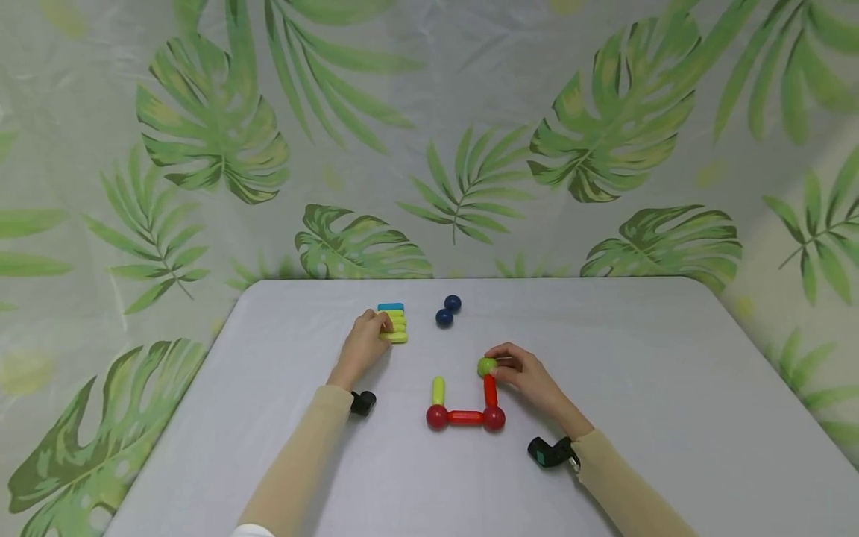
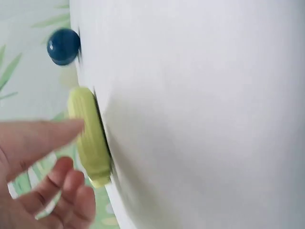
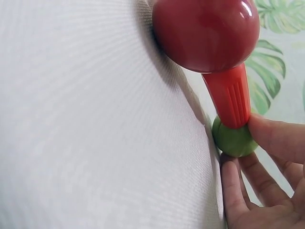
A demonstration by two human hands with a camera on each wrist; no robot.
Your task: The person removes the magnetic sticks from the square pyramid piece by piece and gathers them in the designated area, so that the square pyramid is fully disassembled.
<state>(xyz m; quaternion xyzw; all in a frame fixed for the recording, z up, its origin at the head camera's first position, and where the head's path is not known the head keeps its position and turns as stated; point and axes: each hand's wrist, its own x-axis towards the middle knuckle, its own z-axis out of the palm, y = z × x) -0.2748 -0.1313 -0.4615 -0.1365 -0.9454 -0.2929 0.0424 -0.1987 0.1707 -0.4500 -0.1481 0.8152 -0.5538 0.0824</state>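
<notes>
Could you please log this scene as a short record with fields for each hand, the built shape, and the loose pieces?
left hand: left hand touches the stack of yellow-green sticks, topped by a blue stick
right hand: right hand pinches the green ball at the top of the upright red stick
built shape: U of two red balls joined by a flat red stick, with a yellow-green stick on the left side
loose pieces: two dark blue balls, touching
surface: grey table
</notes>
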